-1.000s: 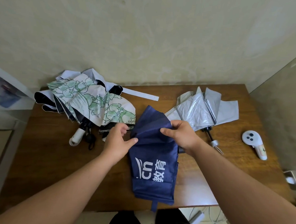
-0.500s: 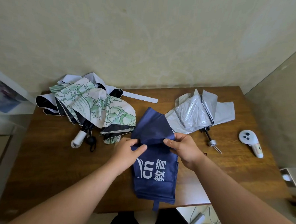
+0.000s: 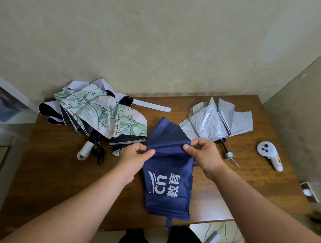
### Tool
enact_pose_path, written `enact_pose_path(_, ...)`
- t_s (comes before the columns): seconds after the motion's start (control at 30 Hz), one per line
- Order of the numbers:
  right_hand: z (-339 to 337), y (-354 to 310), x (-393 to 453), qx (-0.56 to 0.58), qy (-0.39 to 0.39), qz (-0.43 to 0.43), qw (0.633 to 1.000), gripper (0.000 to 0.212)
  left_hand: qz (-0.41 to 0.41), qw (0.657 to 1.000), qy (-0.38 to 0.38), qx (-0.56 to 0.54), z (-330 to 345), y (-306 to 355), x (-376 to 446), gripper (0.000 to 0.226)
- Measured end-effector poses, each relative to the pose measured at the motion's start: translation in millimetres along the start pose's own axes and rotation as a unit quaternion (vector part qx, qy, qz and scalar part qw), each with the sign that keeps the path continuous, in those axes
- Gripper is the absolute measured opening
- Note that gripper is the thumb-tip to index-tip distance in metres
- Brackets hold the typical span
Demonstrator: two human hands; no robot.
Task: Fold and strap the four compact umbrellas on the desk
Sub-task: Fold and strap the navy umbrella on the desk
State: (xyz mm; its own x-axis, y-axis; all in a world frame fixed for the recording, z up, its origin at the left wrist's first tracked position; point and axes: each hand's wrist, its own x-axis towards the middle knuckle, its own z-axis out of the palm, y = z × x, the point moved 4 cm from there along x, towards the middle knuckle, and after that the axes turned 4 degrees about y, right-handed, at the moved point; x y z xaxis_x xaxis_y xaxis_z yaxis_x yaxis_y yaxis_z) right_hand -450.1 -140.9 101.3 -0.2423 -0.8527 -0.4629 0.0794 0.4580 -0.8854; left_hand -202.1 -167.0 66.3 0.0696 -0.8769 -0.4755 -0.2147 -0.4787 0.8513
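— Both hands on it?
— Yes: left grip (image 3: 135, 157) and right grip (image 3: 204, 155) each pinch the navy umbrella (image 3: 168, 177), lying centre-frame on the counter (image 3: 51, 171).

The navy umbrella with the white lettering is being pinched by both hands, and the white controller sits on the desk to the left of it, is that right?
Not quite. The white controller lies on the desk to the right of the navy umbrella, past the silver umbrella. The rest holds: the left hand and right hand both pinch the navy fabric. The head view shows this.
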Motion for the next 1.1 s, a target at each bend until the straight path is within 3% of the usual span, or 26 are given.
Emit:
enact_pose_path(0.2,-1.3,-9.5,11.0,-0.048,0.026,-0.035,0.998,0.04,0.087,0.99,0.004,0.107,-13.3,18.5,4.8,0.023)
enact_pose_path(0.37,3.7,-19.7,13.1,-0.112,0.013,-0.077,0.991,0.038,0.12,0.98,-0.022,0.16,-13.4,25.4,6.4,0.039)
enact_pose_path(0.67,-10.1,-23.7,16.7,-0.224,0.076,-0.09,0.967,0.02,0.138,0.977,0.003,0.166,-26.0,36.2,11.4,0.033)
enact_pose_path(0.77,-9.0,-23.9,16.8,-0.222,0.067,-0.095,0.968,0.013,0.189,0.95,-0.032,0.247,-19.5,45.6,5.5,0.043)
enact_pose_path(0.87,-7.4,-26.3,16.2,-0.261,0.056,-0.125,0.955,0.013,0.269,0.888,-0.07,0.367,-2.6,52.6,-0.8,0.066)
enact_pose_path(0.93,-7.4,-27.8,14.0,-0.295,0.045,-0.153,0.942,0.012,0.325,0.856,-0.069,0.396,8.0,54.3,-3.5,0.061)
enact_pose_path(1.0,-8.8,-27.3,12.0,-0.308,0.029,-0.186,0.933,0.016,0.369,0.835,-0.056,0.404,13.4,52.2,-4.3,0.041)
enact_pose_path(1.1,-14.7,-23.7,6.8,-0.305,0.011,-0.219,0.927,0.023,0.366,0.853,-0.043,0.37,9.1,44.7,-6.9,0.018)
